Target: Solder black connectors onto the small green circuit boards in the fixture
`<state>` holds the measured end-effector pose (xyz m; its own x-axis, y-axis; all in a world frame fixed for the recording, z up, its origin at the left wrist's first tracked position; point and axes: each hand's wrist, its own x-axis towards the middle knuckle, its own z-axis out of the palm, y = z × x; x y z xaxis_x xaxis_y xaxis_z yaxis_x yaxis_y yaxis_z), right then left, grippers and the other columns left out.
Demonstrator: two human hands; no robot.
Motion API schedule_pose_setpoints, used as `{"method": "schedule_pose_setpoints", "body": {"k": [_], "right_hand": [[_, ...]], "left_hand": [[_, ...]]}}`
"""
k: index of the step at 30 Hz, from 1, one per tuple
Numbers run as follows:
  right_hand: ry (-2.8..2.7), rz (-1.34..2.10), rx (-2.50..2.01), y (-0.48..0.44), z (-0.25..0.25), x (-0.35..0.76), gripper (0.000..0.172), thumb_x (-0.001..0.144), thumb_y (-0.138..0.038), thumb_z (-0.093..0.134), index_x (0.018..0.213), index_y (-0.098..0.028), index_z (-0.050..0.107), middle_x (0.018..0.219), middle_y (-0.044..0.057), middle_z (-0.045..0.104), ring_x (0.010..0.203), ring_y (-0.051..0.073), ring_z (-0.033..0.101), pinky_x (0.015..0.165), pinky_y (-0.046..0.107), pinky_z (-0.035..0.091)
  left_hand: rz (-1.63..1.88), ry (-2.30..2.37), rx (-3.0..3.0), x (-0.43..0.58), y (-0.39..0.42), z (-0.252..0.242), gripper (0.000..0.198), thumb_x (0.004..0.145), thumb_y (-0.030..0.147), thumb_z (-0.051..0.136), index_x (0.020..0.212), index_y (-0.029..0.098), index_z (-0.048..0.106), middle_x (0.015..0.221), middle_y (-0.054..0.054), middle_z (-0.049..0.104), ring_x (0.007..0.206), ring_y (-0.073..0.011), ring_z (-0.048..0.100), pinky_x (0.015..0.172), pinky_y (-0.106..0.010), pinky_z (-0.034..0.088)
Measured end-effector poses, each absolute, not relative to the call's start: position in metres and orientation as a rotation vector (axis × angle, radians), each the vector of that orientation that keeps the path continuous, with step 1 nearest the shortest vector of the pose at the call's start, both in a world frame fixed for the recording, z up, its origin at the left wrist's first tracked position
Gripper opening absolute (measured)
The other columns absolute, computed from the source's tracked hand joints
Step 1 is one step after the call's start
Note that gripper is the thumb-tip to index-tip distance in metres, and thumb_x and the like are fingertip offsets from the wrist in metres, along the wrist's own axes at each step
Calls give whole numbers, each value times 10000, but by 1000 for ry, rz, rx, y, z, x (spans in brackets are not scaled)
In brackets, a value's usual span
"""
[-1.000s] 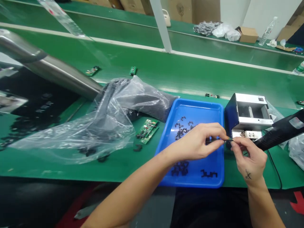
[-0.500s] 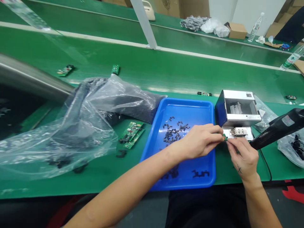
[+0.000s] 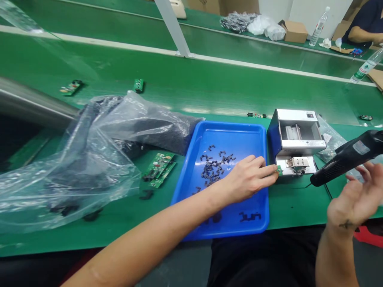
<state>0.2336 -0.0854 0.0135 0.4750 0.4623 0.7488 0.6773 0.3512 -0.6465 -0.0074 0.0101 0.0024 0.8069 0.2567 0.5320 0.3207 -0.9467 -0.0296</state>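
Observation:
My left hand (image 3: 249,177) reaches across the blue tray (image 3: 231,131) and pinches a small green circuit piece (image 3: 279,170) against the front plate of the small metal machine (image 3: 295,139). My right hand (image 3: 354,197) is lifted at the right with its fingers spread, just below the black electric screwdriver (image 3: 344,158), not gripping it. Several small black clips (image 3: 214,165) lie loose in the tray, and more black parts (image 3: 251,217) sit near its front edge.
A green circuit board (image 3: 158,168) lies left of the tray beside a large clear plastic bag (image 3: 89,155) of black parts. Small boards (image 3: 138,84) ride the green conveyor. A metal tube (image 3: 32,104) crosses the left. Another person's arm (image 3: 363,35) shows at the far right.
My right hand let go of the small piece and swung right and up toward the screwdriver, fingers opening. My left hand stayed pinched on the piece at the machine's front.

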Motion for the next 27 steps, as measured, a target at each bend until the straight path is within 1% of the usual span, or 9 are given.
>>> {"method": "schedule_pose_setpoints", "body": {"k": [2,4,9,12,14,16,20,22,27], "right_hand": [[-1052,133,-1351,-79,17,238,482,991,-454,580,1387,-181,603,1247,135,662,1088,261,662,932,423,527],[-1020,323,-1363,-75,20,241,471,960,-540,605,1248,-172,656,1040,104,698,891,234,686,858,432,563],[-962,861,-997,-75,32,251,666,709,-721,790,1214,-294,709,812,4,529,698,144,551,649,353,626],[-1016,1087,-680,-70,47,255,549,654,-685,852,1050,-319,754,725,-35,428,547,94,425,375,206,470],[-1058,1099,-608,-64,61,251,520,703,-687,821,1046,-303,746,700,-58,432,417,47,292,265,181,313],[-1063,977,-640,-57,76,242,513,765,-681,778,1097,-292,736,682,-67,479,354,25,232,255,195,272],[-1138,648,-719,-45,100,215,507,922,-704,537,1146,-293,732,641,-19,569,386,107,444,344,259,389],[-1202,563,-749,-40,104,207,552,927,-743,466,1135,-296,714,605,-22,548,382,121,462,355,266,402],[-1266,538,-724,-31,94,206,550,862,-782,542,1053,-283,674,595,-30,521,366,120,456,357,264,416]], "left_hand": [[-821,-462,-2863,-7,10,4,288,1073,132,426,1031,192,705,1123,-10,756,769,-180,498,622,-338,369],[-806,-479,-2871,-6,9,4,282,1071,131,428,1043,191,703,1124,-16,754,779,-180,510,625,-331,387],[-800,-511,-2908,-7,9,0,276,1046,83,433,1105,187,682,1163,-40,737,844,-169,554,670,-289,479],[-767,-518,-2920,-8,9,-2,302,1004,42,448,1150,183,672,1182,-50,731,861,-177,558,643,-279,501],[-774,-530,-2919,-7,10,-2,342,966,10,453,1162,183,672,1198,-47,732,866,-183,558,626,-274,503],[-779,-543,-2915,-7,10,-2,380,932,-15,451,1166,184,676,1204,-42,735,865,-186,557,612,-268,495],[-774,-539,-2911,-6,9,-1,407,897,-37,447,1155,175,680,1186,-47,737,863,-189,550,596,-259,480],[-789,-535,-2913,-6,9,0,414,884,-42,450,1156,171,680,1180,-49,736,866,-189,549,595,-258,483],[-752,-547,-2924,-6,9,2,419,877,-39,467,1166,179,678,1193,-51,726,875,-190,556,606,-263,497]]}}
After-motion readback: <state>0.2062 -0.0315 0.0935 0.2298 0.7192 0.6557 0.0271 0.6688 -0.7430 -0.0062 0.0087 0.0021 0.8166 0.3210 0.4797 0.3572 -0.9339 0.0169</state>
